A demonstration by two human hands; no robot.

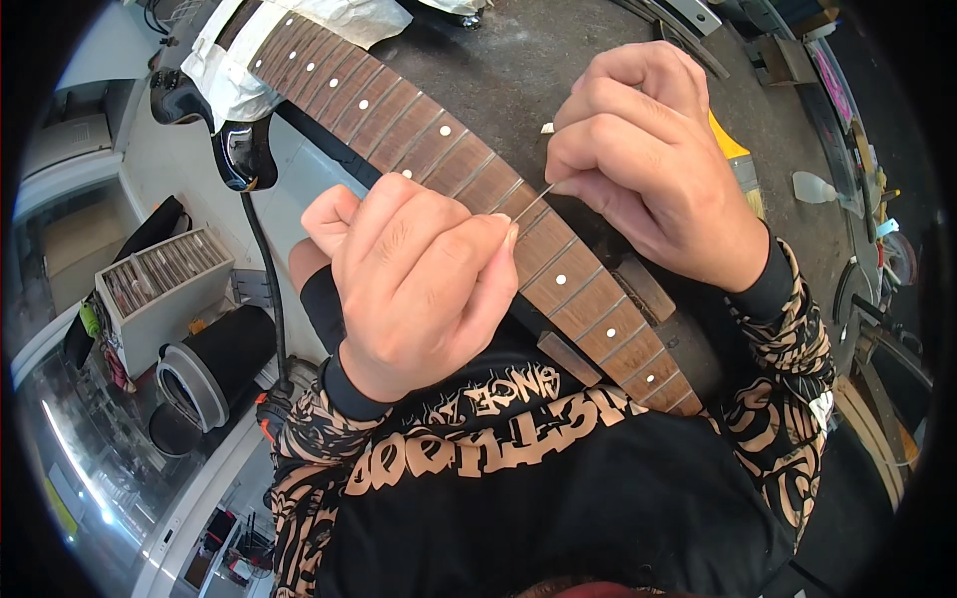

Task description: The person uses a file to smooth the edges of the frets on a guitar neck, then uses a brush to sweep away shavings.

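Observation:
A brown guitar fretboard (399, 122) with white dot inlays runs diagonally from the upper left to the lower middle, close to my torso. My left hand (414, 274) is closed over its near side, thumb and forefinger pinched together. Across from it, my right hand (653, 149) is closed in a pinch above the far side. A short, thin fret wire (534, 203) stretches between both pinches, crossing the board; whether it touches the wood I cannot tell. White masking covering (229, 80) wraps the black guitar body (245, 154) at the upper left.
Small wooden blocks (643, 289) flank the neck's lower part. On the dark workbench (518, 70) to the right lie a yellow-handled brush (736, 149) and a translucent bottle (813, 187). A black bin (224, 364) and a white box of upright packets (174, 289) are at the left.

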